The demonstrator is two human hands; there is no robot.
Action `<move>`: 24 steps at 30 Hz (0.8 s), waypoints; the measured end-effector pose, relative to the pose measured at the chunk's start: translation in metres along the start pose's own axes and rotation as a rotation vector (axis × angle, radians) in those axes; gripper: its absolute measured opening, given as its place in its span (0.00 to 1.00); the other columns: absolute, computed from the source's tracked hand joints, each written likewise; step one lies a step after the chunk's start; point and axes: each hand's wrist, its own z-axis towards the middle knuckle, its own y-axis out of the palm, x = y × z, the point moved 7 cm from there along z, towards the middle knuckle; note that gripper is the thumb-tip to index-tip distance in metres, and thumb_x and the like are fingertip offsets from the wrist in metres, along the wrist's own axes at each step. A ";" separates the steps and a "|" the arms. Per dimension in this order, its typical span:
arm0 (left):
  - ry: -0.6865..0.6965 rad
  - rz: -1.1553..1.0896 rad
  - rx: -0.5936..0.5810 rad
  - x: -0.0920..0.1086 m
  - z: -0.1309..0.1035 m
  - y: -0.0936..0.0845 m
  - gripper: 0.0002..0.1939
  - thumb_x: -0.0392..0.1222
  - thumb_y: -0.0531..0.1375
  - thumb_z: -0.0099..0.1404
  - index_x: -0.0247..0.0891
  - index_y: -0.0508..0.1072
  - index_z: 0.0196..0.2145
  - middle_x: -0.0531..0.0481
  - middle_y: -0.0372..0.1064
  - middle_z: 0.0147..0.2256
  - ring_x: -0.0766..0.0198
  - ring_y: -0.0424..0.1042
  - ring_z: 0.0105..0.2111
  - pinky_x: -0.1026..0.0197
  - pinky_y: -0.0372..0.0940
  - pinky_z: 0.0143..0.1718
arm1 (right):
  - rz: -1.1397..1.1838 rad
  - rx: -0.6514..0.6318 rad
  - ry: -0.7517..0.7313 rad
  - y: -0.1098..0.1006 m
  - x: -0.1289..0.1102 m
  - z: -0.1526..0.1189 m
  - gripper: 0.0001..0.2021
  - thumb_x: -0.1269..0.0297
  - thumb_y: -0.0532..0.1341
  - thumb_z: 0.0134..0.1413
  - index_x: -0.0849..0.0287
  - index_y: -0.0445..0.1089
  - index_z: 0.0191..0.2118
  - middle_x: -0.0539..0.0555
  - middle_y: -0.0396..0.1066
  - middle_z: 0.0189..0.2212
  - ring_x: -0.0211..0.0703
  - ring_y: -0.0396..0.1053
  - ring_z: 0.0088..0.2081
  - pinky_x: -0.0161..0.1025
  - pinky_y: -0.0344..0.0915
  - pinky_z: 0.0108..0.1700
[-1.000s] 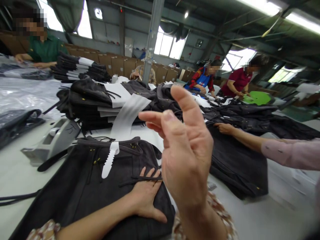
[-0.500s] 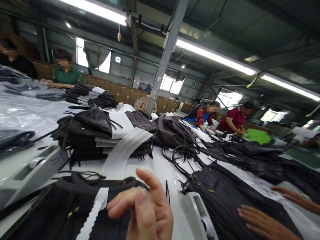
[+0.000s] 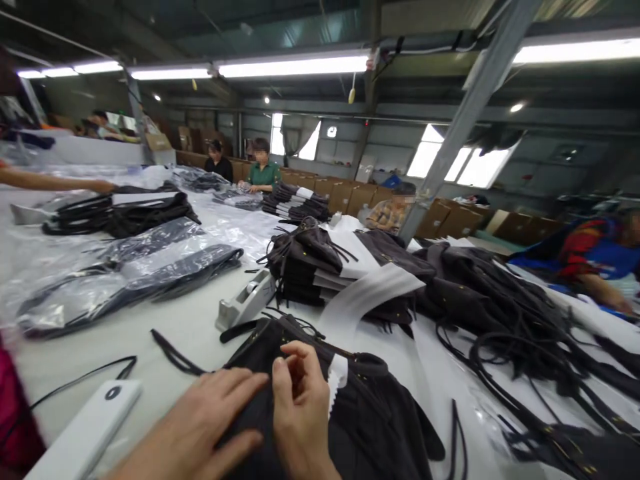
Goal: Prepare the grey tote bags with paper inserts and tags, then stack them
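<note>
A black garment (image 3: 380, 420) lies on the white table in front of me, with a white scalloped strip (image 3: 337, 381) on its upper part. My left hand (image 3: 200, 420) rests on the garment's left side, fingers stretched out. Just left of the strip is my right hand (image 3: 303, 407), raised over the garment with its fingers curled in; whatever they may hold is too small or hidden to make out. Behind the garment stands a grey tape dispenser (image 3: 246, 300).
A stack of black garments with white paper (image 3: 310, 267) lies beyond. Bagged dark garments (image 3: 165, 280) are at left, near a white device (image 3: 87, 427) with a cable. A person's arm (image 3: 60, 180) reaches in from the left. Cords tangle at right.
The view has swung left. My left hand has come into view on the garment. My right hand's fingers, earlier partly extended, are now curled beside the white strip.
</note>
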 end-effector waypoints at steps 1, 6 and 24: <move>-0.073 0.021 0.026 -0.025 -0.020 -0.007 0.33 0.61 0.58 0.56 0.57 0.60 0.59 0.49 0.64 0.54 0.49 0.65 0.52 0.50 0.63 0.52 | -0.048 -0.054 0.031 0.010 0.012 0.002 0.10 0.57 0.55 0.58 0.59 0.64 0.40 0.44 0.60 0.21 0.33 0.59 0.21 0.30 0.55 0.23; -0.378 -0.148 -0.053 -0.103 -0.088 0.020 0.30 0.57 0.56 0.60 0.52 0.59 0.59 0.46 0.66 0.49 0.52 0.69 0.47 0.55 0.68 0.46 | -0.204 -0.178 0.214 0.043 0.077 0.006 0.13 0.53 0.56 0.56 0.59 0.64 0.38 0.44 0.60 0.18 0.35 0.61 0.19 0.31 0.55 0.21; -0.370 -0.643 -0.260 -0.109 0.047 0.009 0.26 0.64 0.50 0.61 0.38 0.71 0.23 0.50 0.68 0.22 0.62 0.68 0.24 0.61 0.62 0.29 | -0.435 -0.330 0.190 0.080 0.114 -0.001 0.12 0.60 0.55 0.49 0.57 0.58 0.20 0.44 0.55 0.14 0.34 0.54 0.18 0.32 0.48 0.22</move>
